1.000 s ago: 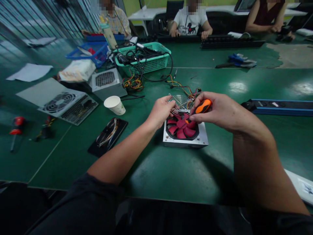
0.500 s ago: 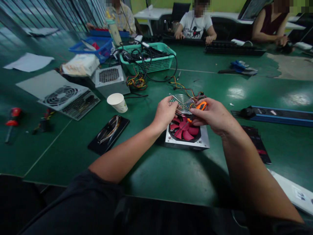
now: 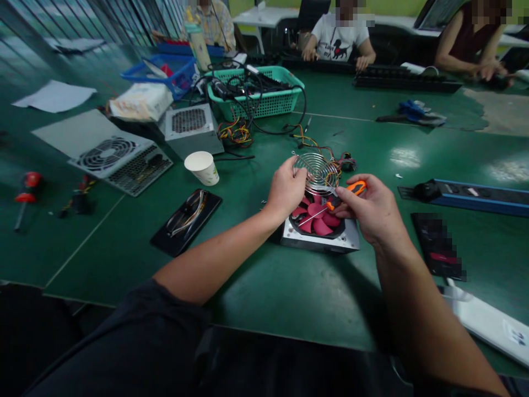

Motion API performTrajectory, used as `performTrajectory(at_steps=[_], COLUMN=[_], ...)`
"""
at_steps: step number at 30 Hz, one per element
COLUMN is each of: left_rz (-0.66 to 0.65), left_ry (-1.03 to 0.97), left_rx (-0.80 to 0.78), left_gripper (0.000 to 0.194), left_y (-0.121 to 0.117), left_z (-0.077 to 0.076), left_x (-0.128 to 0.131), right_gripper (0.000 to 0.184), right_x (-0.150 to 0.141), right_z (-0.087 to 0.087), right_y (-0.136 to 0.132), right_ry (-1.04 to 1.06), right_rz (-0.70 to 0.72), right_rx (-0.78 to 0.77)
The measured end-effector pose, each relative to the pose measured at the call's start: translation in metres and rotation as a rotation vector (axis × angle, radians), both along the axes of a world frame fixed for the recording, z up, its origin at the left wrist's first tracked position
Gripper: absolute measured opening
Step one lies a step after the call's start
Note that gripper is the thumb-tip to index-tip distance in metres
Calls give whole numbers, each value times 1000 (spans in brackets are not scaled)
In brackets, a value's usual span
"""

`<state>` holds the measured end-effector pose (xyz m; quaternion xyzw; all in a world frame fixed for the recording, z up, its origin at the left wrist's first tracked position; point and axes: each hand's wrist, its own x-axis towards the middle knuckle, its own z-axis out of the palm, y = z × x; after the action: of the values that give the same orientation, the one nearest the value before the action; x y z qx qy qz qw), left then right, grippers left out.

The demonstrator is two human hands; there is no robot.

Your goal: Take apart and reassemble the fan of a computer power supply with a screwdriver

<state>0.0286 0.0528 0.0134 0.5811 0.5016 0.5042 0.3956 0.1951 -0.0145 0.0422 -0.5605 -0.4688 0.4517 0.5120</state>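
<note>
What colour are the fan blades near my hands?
The fan blades are deep pinkish red, seen best in the head view.

The fan (image 3: 316, 211) is crimson, the guard (image 3: 316, 171) silver, the screwdriver (image 3: 357, 188) orange-and-black, the table (image 3: 252, 300) green.

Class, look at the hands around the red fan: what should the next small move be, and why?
Probably the right hand should draw the orange screwdriver clear of the red fan: its shaft lies across the blades in view, while the left hand holds the wire grille at the fan's far side.
</note>
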Motion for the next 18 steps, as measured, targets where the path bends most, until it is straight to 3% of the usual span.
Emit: performTrajectory(at_steps=[7,18], left_rz=[-24,-6], left_ry=[-82,-98], left_rx=[-135,-139], left_gripper=[45,48], left_y=[-6,-7], left_z=[8,9], left_x=[1,3], right_gripper=[44,39], right_x=[1,-4], right_z=[-2,-5], right_y=[-1,-1], right_ry=[-47,-27], right_rz=[6,-9], right_rx=[10,30])
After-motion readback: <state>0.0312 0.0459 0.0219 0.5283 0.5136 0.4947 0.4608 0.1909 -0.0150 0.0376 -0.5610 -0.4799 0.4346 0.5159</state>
